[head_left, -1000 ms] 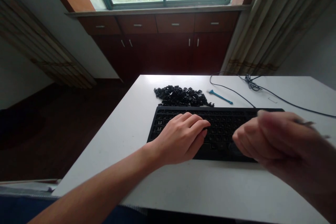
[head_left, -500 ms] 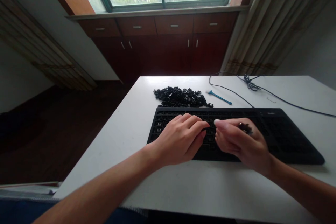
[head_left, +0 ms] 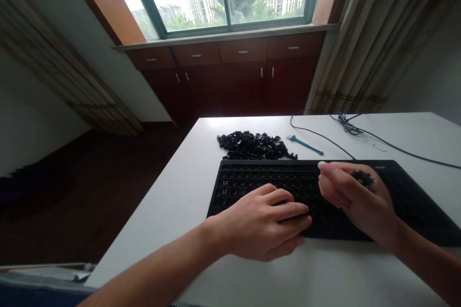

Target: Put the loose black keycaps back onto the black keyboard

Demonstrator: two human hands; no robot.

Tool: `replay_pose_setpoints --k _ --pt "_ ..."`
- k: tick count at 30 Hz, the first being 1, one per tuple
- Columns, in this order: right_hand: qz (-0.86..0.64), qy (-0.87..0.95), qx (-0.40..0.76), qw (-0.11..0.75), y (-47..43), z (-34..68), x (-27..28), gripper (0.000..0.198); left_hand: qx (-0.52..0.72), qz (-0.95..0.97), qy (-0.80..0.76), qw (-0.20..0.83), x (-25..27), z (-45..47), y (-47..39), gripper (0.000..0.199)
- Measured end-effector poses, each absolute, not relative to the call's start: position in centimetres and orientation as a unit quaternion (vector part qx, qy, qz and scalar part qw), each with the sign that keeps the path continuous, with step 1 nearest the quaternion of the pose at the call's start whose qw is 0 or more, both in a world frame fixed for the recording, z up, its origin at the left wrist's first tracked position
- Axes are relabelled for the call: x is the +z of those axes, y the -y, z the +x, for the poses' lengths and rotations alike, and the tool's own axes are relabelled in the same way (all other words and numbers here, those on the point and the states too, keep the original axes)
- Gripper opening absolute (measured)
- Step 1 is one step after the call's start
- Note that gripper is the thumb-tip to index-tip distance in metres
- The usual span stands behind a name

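Observation:
A black keyboard (head_left: 252, 172) lies on the white table, with its keycaps off over the part I can see. Across its lower left half rests my left hand (head_left: 268, 223), back up and fingers stretched to the right; nothing shows in it. My right hand (head_left: 355, 196) is curled closed above the keyboard's right part, thumb on top. Several small black keycaps (head_left: 363, 178) peek out of its fist. Behind the keyboard's left end is a heap of loose black keycaps (head_left: 254, 144). What lies under both hands is hidden.
A blue stick-like tool (head_left: 306, 145) lies behind the keyboard. A black cable (head_left: 324, 135) runs from the keyboard's back to a tied bundle (head_left: 347, 124). Near it is a thin bent metal piece (head_left: 379, 147). The white table (head_left: 173, 192) ends at the left over a dark floor.
My left hand has slid right and toward me over the keyboard, its fingers now stretched out. The right hand has shifted right, still closed on the keycaps. The view has tilted up slightly.

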State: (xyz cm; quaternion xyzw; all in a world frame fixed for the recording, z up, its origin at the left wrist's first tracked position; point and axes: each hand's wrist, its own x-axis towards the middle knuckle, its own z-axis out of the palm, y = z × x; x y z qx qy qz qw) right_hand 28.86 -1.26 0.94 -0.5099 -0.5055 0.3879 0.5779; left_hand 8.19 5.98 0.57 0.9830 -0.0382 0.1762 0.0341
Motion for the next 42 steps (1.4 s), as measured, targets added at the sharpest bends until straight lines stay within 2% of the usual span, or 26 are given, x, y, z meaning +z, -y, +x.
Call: replay_pose_setpoints --k 10,15,19,21,24,27,30,37,42 --pt "-0.525 0.562 0.360 0.528 2.1 28.0 0.6 0.047 0.217 0.976 0.024 0.017 0.9 8.0 -6.1 0.025" --pt "-0.517 0.577 0.347 0.528 2.2 27.9 0.6 0.043 0.242 0.967 -0.065 0.042 0.7 7.8 -6.8 0.026" --pt "-0.486 0.622 0.273 0.549 2.3 27.8 0.4 0.038 0.251 0.953 -0.162 0.052 0.8 7.4 -8.0 0.027" --pt "-0.474 0.671 0.234 0.520 2.3 27.7 0.3 0.038 0.257 0.941 -0.215 0.052 0.9 7.1 -8.8 0.028" --pt "-0.445 0.773 0.177 0.416 2.3 27.6 0.0 0.037 0.263 0.926 -0.266 0.049 0.9 6.5 -10.0 0.028" --pt "-0.380 0.872 0.065 0.301 2.4 27.1 -0.2 0.033 0.268 0.918 -0.289 0.047 0.6 6.2 -11.0 0.028" --pt "-0.337 0.911 -0.017 0.238 2.6 26.5 -0.4 0.029 0.270 0.914 -0.298 0.049 0.3 6.0 -11.5 0.027" --pt "-0.327 0.913 -0.031 0.242 2.7 26.1 -0.3 0.029 0.250 0.922 -0.292 0.055 0.3 6.2 -13.2 0.025" --pt "-0.328 0.910 -0.016 0.253 2.6 26.1 -0.7 0.028 0.191 0.963 -0.189 -0.006 1.9 7.8 -15.9 0.029"
